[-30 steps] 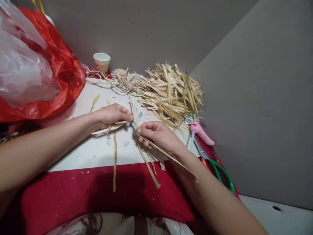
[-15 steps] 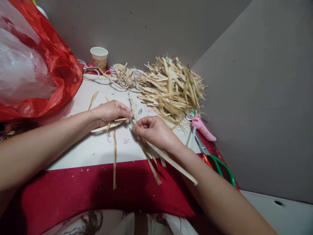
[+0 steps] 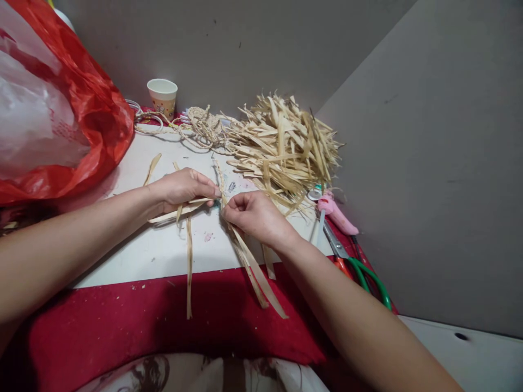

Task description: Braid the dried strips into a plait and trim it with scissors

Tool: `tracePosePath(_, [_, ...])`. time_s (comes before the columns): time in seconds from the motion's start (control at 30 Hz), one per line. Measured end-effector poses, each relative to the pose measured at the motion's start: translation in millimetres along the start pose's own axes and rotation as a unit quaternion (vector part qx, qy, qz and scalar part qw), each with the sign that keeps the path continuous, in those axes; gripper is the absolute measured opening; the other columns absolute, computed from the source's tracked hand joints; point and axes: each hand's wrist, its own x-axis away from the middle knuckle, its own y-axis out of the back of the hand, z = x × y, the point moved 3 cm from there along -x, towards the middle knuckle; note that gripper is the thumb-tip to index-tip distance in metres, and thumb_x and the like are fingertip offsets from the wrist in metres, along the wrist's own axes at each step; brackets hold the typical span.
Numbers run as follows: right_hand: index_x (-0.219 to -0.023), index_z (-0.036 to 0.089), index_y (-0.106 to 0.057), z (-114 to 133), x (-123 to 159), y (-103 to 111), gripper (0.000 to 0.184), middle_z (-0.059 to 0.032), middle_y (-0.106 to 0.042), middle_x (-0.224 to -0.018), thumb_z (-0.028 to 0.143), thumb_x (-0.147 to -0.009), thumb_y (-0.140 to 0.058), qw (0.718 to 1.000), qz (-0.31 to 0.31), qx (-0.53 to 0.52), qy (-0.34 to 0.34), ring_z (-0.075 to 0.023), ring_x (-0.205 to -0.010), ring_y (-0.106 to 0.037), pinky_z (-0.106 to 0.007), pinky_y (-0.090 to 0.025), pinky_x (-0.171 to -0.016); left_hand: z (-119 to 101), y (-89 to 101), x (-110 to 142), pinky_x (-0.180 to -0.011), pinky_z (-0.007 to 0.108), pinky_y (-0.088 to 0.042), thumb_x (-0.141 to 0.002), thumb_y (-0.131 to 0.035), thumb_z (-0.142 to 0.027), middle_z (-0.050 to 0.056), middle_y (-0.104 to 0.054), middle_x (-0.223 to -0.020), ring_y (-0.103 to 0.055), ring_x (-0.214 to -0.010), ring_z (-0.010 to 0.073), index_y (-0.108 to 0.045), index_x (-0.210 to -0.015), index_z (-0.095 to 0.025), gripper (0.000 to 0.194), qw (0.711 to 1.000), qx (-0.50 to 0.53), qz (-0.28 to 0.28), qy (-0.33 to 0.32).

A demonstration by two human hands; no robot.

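Note:
Between my hands lies a thin braid of dry straw strips [image 3: 219,175], its finished part running up the white board. My left hand [image 3: 183,189] pinches the braid near its lower end, and a folded pale strip [image 3: 182,210] passes under its fingers to the left. Just right of it, my right hand [image 3: 255,215] is closed on loose straw strips [image 3: 249,261], whose ends hang down over the red cloth. The fingertips of both hands are close together but apart. Another narrow strip [image 3: 189,267] dangles below my left hand.
A big heap of straw strips [image 3: 286,144] lies at the back, beside coiled braid [image 3: 204,128] and a paper cup [image 3: 162,98]. A red plastic bag [image 3: 93,125] bulges at left. A pink glue gun [image 3: 337,212] and green-handled scissors [image 3: 355,264] lie at right on the red cloth [image 3: 134,321].
The long strip under my right hand has swung left and now hangs more steeply beside another strip. My left hand keeps its pinch; the view has shifted slightly.

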Motion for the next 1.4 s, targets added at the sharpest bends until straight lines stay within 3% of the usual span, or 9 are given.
tracePosePath(0.3, [-0.064,0.016,-0.059,-7,-1,-8,0.009,0.0038,-0.05,-0.051,0.022,-0.068,-0.055,0.997,0.005,-0.071,0.013,-0.0075,-0.044,-0.041,-0.021,-0.031,-0.043,0,-0.4,-2,-0.052,0.018,-0.041,-0.07,-0.069,-0.011,0.002,-0.066,-0.054,-0.056,-0.05,0.0077,-0.072,-0.066,-0.01,0.005,1.0,0.01,0.011,-0.005])
tracePosePath(0.43, [-0.058,0.015,-0.058,-6,-2,-3,0.011,0.0026,-0.053,-0.051,0.02,-0.067,-0.054,0.998,-0.041,-0.031,0.029,-0.0073,-0.046,-0.042,-0.02,-0.032,-0.046,-1,-0.3,-1,-0.05,0.018,-0.039,-0.068,-0.071,-0.012,0.002,-0.064,-0.052,-0.055,-0.048,0.0073,-0.072,-0.067,-0.01,0.002,1.0,0.01,0.0,0.007])
tracePosePath(0.8, [-0.053,0.016,-0.053,-5,-6,-4,0.017,0.0031,-0.051,-0.047,0.017,-0.07,-0.053,0.999,-0.035,0.01,0.036,-0.0071,-0.045,-0.042,-0.02,-0.032,-0.047,-1,0.0,-1,-0.05,0.019,-0.038,-0.067,-0.07,-0.013,0.0,-0.064,-0.052,-0.054,-0.047,0.0068,-0.071,-0.066,-0.013,0.002,1.0,-0.001,0.001,0.019])
tracePosePath(0.93, [-0.052,0.016,-0.05,-5,-7,-4,0.021,0.0028,-0.05,-0.047,0.02,-0.072,-0.054,0.997,-0.058,-0.004,0.048,-0.0066,-0.045,-0.04,-0.02,-0.03,-0.046,0,0.8,-2,-0.048,0.019,-0.036,-0.067,-0.071,-0.014,0.001,-0.064,-0.053,-0.052,-0.044,0.0064,-0.069,-0.063,-0.012,0.004,1.0,-0.014,0.003,0.012])
tracePosePath(1.03, [-0.054,0.015,-0.053,-4,-4,0,0.019,0.0023,-0.051,-0.047,0.02,-0.072,-0.056,0.998,-0.042,-0.035,0.039,-0.0067,-0.044,-0.041,-0.02,-0.031,-0.045,0,0.8,-3,-0.047,0.019,-0.037,-0.068,-0.07,-0.014,0.001,-0.064,-0.052,-0.052,-0.044,0.0065,-0.068,-0.062,-0.012,0.006,1.0,-0.019,0.005,0.002])
tracePosePath(1.2, [-0.073,0.014,-0.062,-2,-4,23,0.016,-0.0005,-0.06,-0.063,0.03,-0.077,-0.061,0.98,-0.139,-0.125,0.064,-0.0068,-0.047,-0.045,-0.018,-0.031,-0.042,-1,-0.1,-1,-0.047,0.018,-0.036,-0.068,-0.069,-0.013,0.001,-0.063,-0.05,-0.051,-0.044,0.0063,-0.067,-0.06,-0.012,0.009,1.0,-0.013,0.003,0.009])
tracePosePath(1.27, [-0.082,0.016,-0.062,-3,-7,21,0.016,-0.0003,-0.06,-0.066,0.031,-0.079,-0.06,0.978,-0.098,-0.183,0.034,-0.0066,-0.045,-0.045,-0.017,-0.026,-0.037,-2,-0.3,0,-0.048,0.018,-0.037,-0.069,-0.069,-0.013,0.001,-0.063,-0.05,-0.052,-0.045,0.0066,-0.067,-0.06,-0.012,0.009,1.0,-0.009,0.005,0.008])
tracePosePath(1.4, [-0.08,0.015,-0.061,-2,-11,0,0.017,-0.0006,-0.059,-0.059,0.03,-0.084,-0.054,0.952,0.082,-0.287,-0.067,-0.0047,-0.035,-0.035,-0.018,-0.013,-0.031,-4,-0.5,1,-0.053,0.017,-0.04,-0.07,-0.067,-0.012,0.0,-0.063,-0.052,-0.055,-0.05,0.0067,-0.068,-0.06,-0.012,0.011,1.0,-0.01,0.021,-0.015])
